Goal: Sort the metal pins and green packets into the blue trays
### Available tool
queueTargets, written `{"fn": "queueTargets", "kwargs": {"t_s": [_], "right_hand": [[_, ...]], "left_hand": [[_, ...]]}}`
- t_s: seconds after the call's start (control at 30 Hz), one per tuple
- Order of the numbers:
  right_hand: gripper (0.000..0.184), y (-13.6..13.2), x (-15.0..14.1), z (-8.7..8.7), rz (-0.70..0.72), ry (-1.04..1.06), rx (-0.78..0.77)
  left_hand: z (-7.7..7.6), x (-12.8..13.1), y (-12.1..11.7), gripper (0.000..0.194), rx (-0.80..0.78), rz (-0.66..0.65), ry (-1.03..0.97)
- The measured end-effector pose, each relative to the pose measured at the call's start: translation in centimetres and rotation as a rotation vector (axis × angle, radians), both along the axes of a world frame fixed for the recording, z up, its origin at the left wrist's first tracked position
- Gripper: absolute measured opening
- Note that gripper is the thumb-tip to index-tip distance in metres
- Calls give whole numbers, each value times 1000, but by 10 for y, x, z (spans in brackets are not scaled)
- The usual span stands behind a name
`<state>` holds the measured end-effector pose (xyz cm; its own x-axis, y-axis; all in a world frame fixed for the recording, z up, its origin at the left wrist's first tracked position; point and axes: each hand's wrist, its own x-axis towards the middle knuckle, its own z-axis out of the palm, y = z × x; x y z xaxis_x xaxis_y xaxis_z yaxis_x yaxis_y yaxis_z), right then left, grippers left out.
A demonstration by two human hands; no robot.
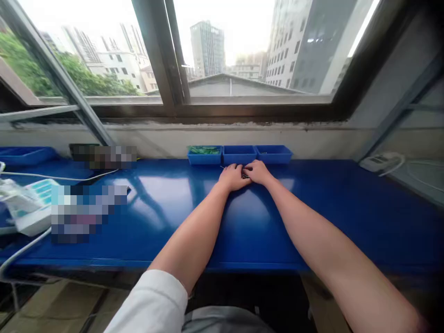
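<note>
Both arms reach forward across the blue tabletop (166, 231) to a spot just in front of three small blue bins. My left hand (234, 177) rests low on the surface, palm down, its fingers curled and its thumb side against the other hand. Meeting it from the right, my right hand (257, 172) is bent with fingertips pointing down and inward. Small dark, metallic-looking pieces (245, 176) show in the gap between the hands, too small to name. A thin light sliver pokes out by the left fingertips. The palms hide whatever else lies beneath.
Green items (204, 150) fill the left bin (204, 159); the middle bin (239, 156) and right bin (274, 156) stand beside it. White boxed goods (34, 208), cables and blurred-out items lie at left. A white power strip (379, 161) sits far right, below the window.
</note>
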<state>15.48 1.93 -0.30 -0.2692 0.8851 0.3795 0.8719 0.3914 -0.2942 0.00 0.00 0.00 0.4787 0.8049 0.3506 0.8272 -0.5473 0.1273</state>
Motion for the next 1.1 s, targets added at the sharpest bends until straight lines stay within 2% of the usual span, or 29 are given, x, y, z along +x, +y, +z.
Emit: {"fn": "queueTargets", "kwargs": {"t_s": [0.13,0.27,0.4,0.7,0.9,1.0,1.1], "right_hand": [[24,-1,-2,3,-26,34,-31],[19,-6,-3,6,-52,131,-74],[13,-8,-3,6,-55,235,-111],[14,-2,-1,-1,-37,221,-49],[16,-2,-1,-2,-49,217,-17],[17,-1,-2,-2,-70,218,10],[17,-1,-2,-2,-82,221,20]], "left_hand": [[0,1,0,74,-38,70,-3],[1,1,1,84,-146,167,5],[3,0,1,84,-209,151,-13],[5,-1,-2,78,-220,130,-77],[8,1,-5,81,-76,234,-59],[8,1,-5,85,-134,300,-37],[7,1,-4,87,-183,311,-34]]}}
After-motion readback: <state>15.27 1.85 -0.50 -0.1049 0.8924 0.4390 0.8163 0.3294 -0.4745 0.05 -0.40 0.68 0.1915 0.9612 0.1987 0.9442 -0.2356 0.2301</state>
